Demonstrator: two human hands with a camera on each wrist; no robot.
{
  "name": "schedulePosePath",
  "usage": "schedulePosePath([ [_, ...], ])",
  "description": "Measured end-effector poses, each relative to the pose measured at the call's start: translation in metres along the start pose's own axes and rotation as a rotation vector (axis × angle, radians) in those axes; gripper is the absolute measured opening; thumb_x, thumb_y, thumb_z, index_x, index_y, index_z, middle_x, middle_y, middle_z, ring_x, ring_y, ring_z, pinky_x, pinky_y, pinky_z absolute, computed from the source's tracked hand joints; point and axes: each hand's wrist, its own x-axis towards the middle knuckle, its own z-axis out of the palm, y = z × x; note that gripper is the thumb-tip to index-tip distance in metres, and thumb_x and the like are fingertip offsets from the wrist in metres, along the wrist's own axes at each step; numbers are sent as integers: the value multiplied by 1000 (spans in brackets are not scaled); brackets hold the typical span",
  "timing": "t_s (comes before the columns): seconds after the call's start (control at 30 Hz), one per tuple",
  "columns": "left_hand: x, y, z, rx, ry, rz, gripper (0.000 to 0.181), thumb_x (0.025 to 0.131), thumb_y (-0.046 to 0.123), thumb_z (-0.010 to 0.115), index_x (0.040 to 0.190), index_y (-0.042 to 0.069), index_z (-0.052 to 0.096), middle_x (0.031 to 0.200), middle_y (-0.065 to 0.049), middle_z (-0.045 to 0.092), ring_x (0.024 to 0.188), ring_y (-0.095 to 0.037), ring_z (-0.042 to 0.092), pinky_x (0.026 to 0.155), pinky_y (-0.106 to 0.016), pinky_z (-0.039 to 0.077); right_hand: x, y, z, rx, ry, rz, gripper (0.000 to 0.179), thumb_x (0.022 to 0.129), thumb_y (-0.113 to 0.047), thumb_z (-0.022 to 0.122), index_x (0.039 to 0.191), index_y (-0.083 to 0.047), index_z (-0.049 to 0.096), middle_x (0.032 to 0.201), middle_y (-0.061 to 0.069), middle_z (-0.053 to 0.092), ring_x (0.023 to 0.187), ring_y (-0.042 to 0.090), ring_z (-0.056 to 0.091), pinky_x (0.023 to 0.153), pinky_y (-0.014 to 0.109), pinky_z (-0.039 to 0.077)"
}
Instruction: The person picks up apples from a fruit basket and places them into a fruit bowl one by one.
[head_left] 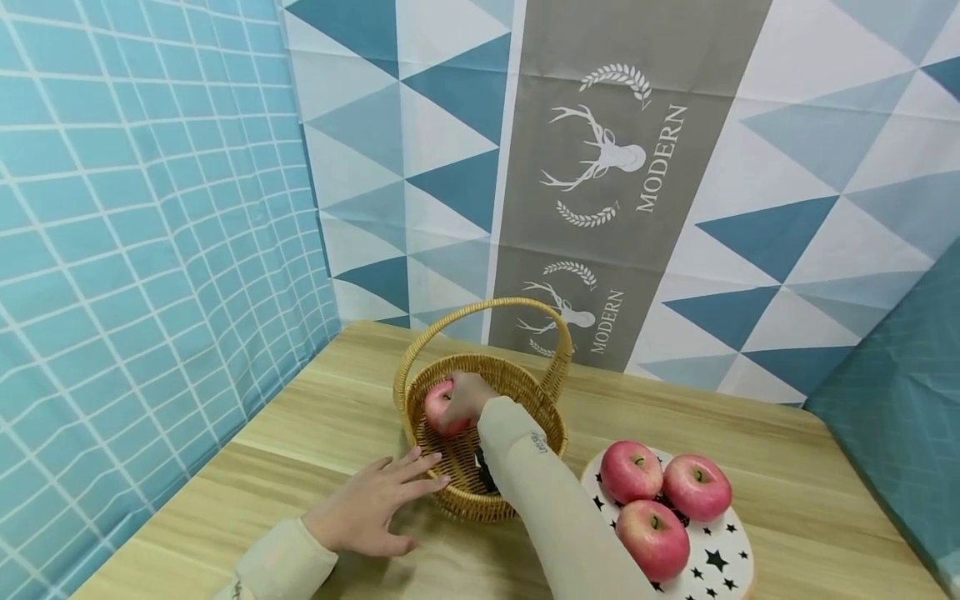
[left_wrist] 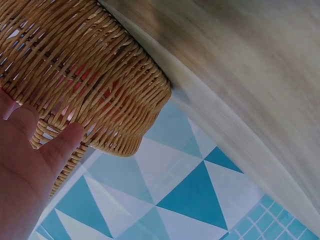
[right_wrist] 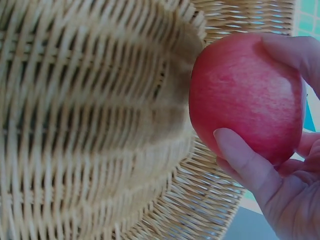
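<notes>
A round wicker basket [head_left: 487, 507] with an arched handle stands on the wooden table. Inside it, toward its left side, my right hand [head_left: 467, 398] grips a red apple [head_left: 437, 407]. The right wrist view shows the thumb and fingers curled round this apple [right_wrist: 245, 95], close to the woven wall [right_wrist: 100, 115]. My left hand [head_left: 375, 504] has its fingers spread at the basket's near left rim. In the left wrist view the fingertips of this hand [left_wrist: 25, 160] lie against the outer weave [left_wrist: 85, 75], and red shows through the gaps.
Right of the basket, a white board [head_left: 716, 575] with black stars carries three red apples [head_left: 652, 540]. A patterned cloth [head_left: 450, 167] hangs behind the table [head_left: 315, 433], and a blue checked cloth [head_left: 150, 208] borders the left side. The tall basket handle [head_left: 487, 307] arches over the far side.
</notes>
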Motion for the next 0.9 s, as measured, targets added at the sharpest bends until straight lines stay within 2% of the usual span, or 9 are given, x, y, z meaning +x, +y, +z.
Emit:
schedulePosePath([
  [0.1,1,-1,-1,2,-2,5,76,65,38,77,134,16,58,143,-13,51,123,-41,54,78,-56,52,-3,-5,-9,12,0,0,82,62,-15,84,135,0,49,112,11,62,88,21,58,67,34,53],
  [0.27,2,-2,-3,-5,-15,-7,76,66,38,77,135,17,57,144,-13,50,123,-41,54,78,-56,51,-8,-12,-20,-29,2,-19,80,66,-17,82,136,-1,48,116,11,61,86,19,58,67,31,52],
  [0.4,2,0,-4,-23,-32,-20,75,67,38,76,136,17,57,144,-13,50,124,-41,53,79,-57,51,-15,-17,-29,-63,-52,-63,76,68,-14,79,136,0,48,114,11,61,78,17,58,60,30,53],
  [0.47,2,1,-4,-30,-45,-24,74,68,38,76,136,17,56,144,-13,50,124,-42,53,79,-58,51,-21,-21,-35,-112,-90,-99,74,69,-12,78,136,-1,48,112,11,60,75,16,58,58,29,53],
  [0.57,2,2,-3,-44,-52,-25,73,69,37,76,136,16,56,144,-14,50,124,-43,53,79,-58,51,-31,-29,-47,-192,-141,-163,74,71,-12,78,137,-2,47,111,9,61,73,14,57,60,26,51],
  [0.67,1,2,-3,-45,-44,-26,74,68,37,76,136,16,57,144,-15,50,124,-44,52,79,-58,51,-39,-34,-58,-215,-176,-210,74,70,-12,78,137,-2,47,111,8,61,73,15,57,61,26,49],
  [0.77,1,2,-3,-35,-34,-24,75,67,37,77,136,16,57,144,-14,50,123,-43,53,80,-57,51,-44,-34,-63,-225,-196,-224,74,70,-12,78,136,-2,48,112,8,61,74,14,57,63,26,50],
  [0.9,2,2,-3,-29,-33,-22,74,67,38,76,135,15,57,144,-14,50,123,-42,54,81,-55,51,-47,-27,-63,-271,-188,-234,74,69,-16,79,136,-3,49,115,6,61,86,13,57,74,26,50],
])
